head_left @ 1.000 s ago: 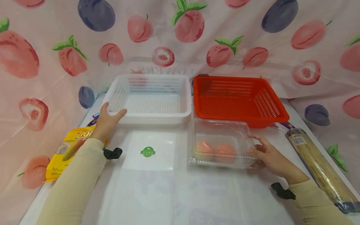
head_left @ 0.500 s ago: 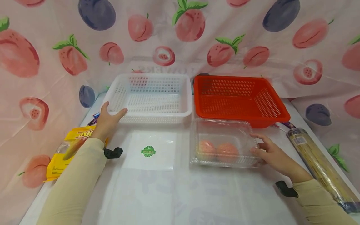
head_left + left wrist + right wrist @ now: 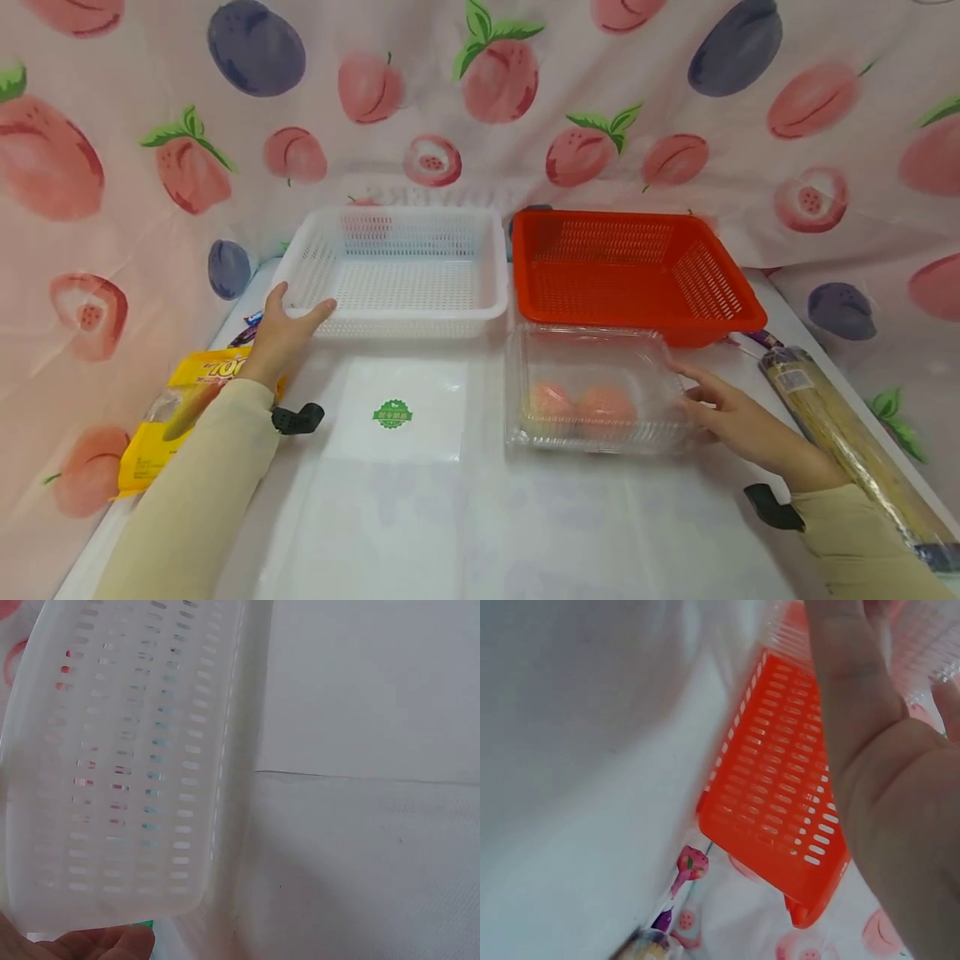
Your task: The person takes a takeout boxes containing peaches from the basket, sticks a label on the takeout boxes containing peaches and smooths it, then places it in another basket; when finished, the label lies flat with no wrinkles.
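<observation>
In the head view, my left hand (image 3: 288,333) grips the front left corner of a white plastic basket (image 3: 408,315), thumb along the rim. Its curled fingers show beneath that corner in the left wrist view. My right hand (image 3: 742,421) holds the right side of a clear plastic clamshell box (image 3: 592,354), with fingers and thumb spread along its edge. Inside the box sit two round orange-pink fruits (image 3: 606,406). Behind the box stands a red plastic basket (image 3: 637,321), also seen past my hand in the right wrist view. Both baskets look empty.
A flat white bag with a green label (image 3: 392,414) lies at the middle front. Left of it are a yellow snack packet (image 3: 150,454) and a purple wrapper (image 3: 243,336). A long pack of dry noodles (image 3: 840,442) lies along the right edge. Fruit-print cloth hangs behind.
The clear box has shifted slightly right, and my right hand has moved a little right with it. My left hand keeps its hold on the white basket. The head view tilts slightly.
</observation>
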A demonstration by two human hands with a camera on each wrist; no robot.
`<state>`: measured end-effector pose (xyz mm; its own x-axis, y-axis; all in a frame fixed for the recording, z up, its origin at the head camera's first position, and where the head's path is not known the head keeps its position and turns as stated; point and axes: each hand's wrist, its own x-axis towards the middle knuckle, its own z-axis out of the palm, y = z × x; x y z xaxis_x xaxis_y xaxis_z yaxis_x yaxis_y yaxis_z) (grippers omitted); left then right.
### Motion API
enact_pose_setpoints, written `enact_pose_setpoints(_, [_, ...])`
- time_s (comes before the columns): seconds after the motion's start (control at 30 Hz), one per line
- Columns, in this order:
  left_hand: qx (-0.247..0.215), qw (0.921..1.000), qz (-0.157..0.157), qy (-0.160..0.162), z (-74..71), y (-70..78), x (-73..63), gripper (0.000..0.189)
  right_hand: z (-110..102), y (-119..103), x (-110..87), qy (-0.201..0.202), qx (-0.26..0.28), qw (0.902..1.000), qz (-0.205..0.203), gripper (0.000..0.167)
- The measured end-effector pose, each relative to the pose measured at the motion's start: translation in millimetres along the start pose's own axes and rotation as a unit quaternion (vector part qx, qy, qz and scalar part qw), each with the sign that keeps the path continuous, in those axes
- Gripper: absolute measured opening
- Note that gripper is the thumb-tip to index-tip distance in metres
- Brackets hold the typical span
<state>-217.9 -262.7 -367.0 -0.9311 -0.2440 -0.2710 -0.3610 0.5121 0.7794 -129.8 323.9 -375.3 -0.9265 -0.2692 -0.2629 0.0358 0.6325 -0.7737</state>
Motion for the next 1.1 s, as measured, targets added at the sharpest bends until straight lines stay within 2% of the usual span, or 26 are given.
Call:
enact_pose_setpoints(0.17, [0.003, 1.0000, 0.000, -0.004, -1.1, 1.5, 0.5, 0.120, -3.6, -3.0, -5.0, 0.007, -0.008, 0.9997, -0.021, 0.070])
enact_pose_setpoints(0.37, [0.064, 0.9969, 0.032, 0.034, -5.5, 9.8, -2.7, 0.111, -12.9, -16.3, -10.6, 0.053, -0.061, 0.9947, -0.063, 0.069])
enact_pose_setpoints(0.47, [0.084, 0.9906, 0.090, 0.058, -12.1, 15.4, -9.7, 0.105, -18.7, -27.9, -15.1, 0.073, -0.089, 0.9912, -0.066, 0.071])
enact_pose_setpoints(0.6, [0.086, 0.9773, 0.179, 0.075, -24.4, 27.9, -26.1, 0.097, -21.5, -48.5, -21.7, 0.107, -0.099, 0.9861, -0.079, 0.071])
enact_pose_setpoints(0.63, [0.086, 0.9751, 0.191, 0.074, -27.8, 31.7, -32.0, 0.097, -21.1, -54.7, -22.8, 0.115, -0.100, 0.9847, -0.083, 0.070])
enact_pose_setpoints(0.7, [0.081, 0.9754, 0.196, 0.062, -32.9, 38.9, -43.3, 0.100, -18.6, -67.6, -23.9, 0.131, -0.103, 0.9815, -0.094, 0.068])
enact_pose_setpoints(0.83, [0.079, 0.9783, 0.189, 0.028, -35.8, 47.8, -64.2, 0.103, -9.5, -91.0, -23.8, 0.124, -0.088, 0.9822, -0.111, 0.067])
enact_pose_setpoints(0.93, [0.088, 0.9773, 0.193, -0.001, -33.7, 49.3, -78.3, 0.102, 3.3, -103.0, -20.6, 0.114, -0.065, 0.9788, -0.158, 0.064])
enact_pose_setpoints(1.1, [0.109, 0.9716, 0.207, -0.036, -26.1, 47.8, -98.8, 0.097, 28.4, -116.3, -12.8, 0.122, -0.045, 0.9595, -0.250, 0.061])
